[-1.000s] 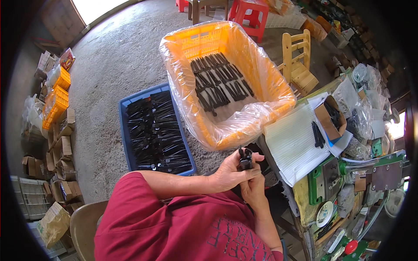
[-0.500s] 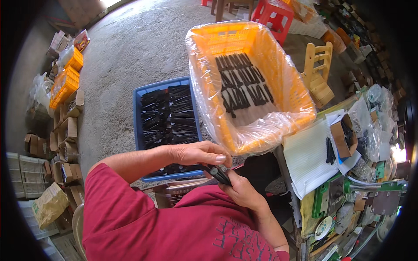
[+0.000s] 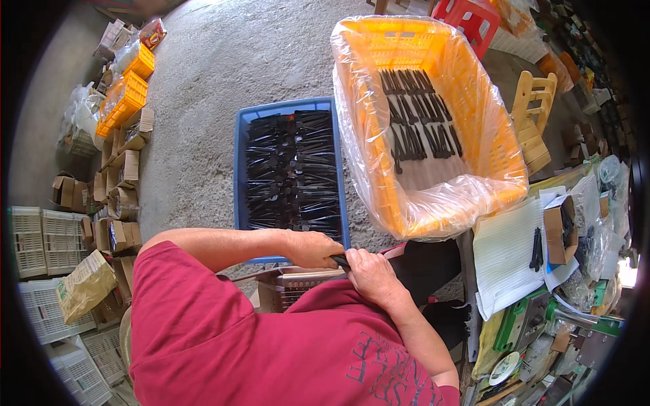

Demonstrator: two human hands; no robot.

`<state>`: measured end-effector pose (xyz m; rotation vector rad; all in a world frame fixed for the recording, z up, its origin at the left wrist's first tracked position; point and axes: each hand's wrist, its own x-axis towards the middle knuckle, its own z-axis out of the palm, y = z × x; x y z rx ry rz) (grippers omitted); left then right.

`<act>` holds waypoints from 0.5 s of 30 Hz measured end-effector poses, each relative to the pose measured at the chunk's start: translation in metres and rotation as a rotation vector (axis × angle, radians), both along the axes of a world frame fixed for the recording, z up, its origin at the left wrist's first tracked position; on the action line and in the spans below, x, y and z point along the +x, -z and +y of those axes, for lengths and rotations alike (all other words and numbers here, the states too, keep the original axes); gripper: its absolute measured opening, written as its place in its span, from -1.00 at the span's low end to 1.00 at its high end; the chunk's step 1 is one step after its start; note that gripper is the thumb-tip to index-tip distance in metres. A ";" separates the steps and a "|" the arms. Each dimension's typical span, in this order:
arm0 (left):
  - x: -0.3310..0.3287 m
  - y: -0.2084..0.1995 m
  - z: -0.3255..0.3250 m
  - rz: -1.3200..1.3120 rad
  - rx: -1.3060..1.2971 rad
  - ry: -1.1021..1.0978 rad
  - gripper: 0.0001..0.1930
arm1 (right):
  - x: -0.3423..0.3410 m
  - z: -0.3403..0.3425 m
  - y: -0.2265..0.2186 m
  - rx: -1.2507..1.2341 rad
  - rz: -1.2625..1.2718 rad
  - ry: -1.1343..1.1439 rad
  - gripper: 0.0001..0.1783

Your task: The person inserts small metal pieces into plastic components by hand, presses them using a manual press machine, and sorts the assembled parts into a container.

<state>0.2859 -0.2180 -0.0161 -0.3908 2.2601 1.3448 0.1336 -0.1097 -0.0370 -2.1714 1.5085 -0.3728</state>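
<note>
My left hand (image 3: 313,249) and my right hand (image 3: 374,272) meet in front of my body, both closed on one slim black part (image 3: 340,260). Only a short length of it shows between the fists; the fingers cover the rest. Just beyond my left hand stands a blue bin (image 3: 240,176), packed with two columns of similar long black pieces (image 3: 267,169). Farther right is an orange crate (image 3: 484,111) lined with clear plastic. Inside it, black pieces (image 3: 414,107) lie side by side in three rows on a pale sheet.
At right, a workbench holds a white foam sheet (image 3: 504,257), a small cardboard box (image 3: 559,237) and a green metal fixture (image 3: 521,318). A brown plastic basket (image 3: 271,294) stands close before me. A wooden chair (image 3: 535,128) is beyond the bench; cartons (image 3: 122,169) line the left.
Both hands have closed more tightly around the black part, hiding the round disc that showed before. My right hand has turned knuckles-up. The whole view has swung left, shifting the surroundings rightward.
</note>
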 end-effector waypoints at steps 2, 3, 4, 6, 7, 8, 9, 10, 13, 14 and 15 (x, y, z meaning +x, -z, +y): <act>0.002 0.001 -0.002 -0.032 0.004 -0.001 -0.68 | 0.002 -0.003 0.003 0.077 0.004 0.003 -0.78; 0.003 0.000 -0.003 -0.055 0.005 -0.022 -0.68 | 0.003 -0.004 0.002 0.081 0.002 0.005 -0.78; 0.004 -0.001 -0.003 -0.078 0.006 -0.044 -0.68 | 0.004 -0.005 0.000 0.096 -0.001 0.021 -0.70; 0.009 0.006 -0.006 -0.055 -0.018 -0.038 -0.68 | 0.003 -0.008 -0.004 0.114 -0.006 0.040 -0.62; 0.014 0.010 -0.009 -0.080 0.006 -0.118 -0.67 | 0.002 -0.010 -0.006 -0.049 -0.028 0.061 -0.56; 0.018 0.013 -0.013 -0.105 0.029 -0.197 -0.67 | 0.000 -0.011 -0.008 -0.212 -0.050 0.082 -0.50; 0.023 0.016 -0.018 -0.104 -0.028 -0.236 -0.67 | -0.002 -0.010 -0.009 -0.186 -0.061 0.105 -0.45; 0.026 0.020 -0.025 -0.142 -0.082 -0.276 -0.69 | -0.004 -0.009 -0.005 -0.181 -0.059 0.105 -0.45; 0.045 0.056 -0.049 0.023 -0.385 -0.392 -0.74 | -0.011 -0.002 0.001 -0.147 -0.179 0.260 -0.52; 0.046 0.061 -0.056 0.038 -0.500 -0.416 -0.76 | -0.012 0.000 0.003 -0.145 -0.178 0.262 -0.52; 0.045 0.063 -0.061 0.015 -0.604 -0.442 -0.76 | -0.013 0.002 0.007 -0.130 -0.211 0.274 -0.53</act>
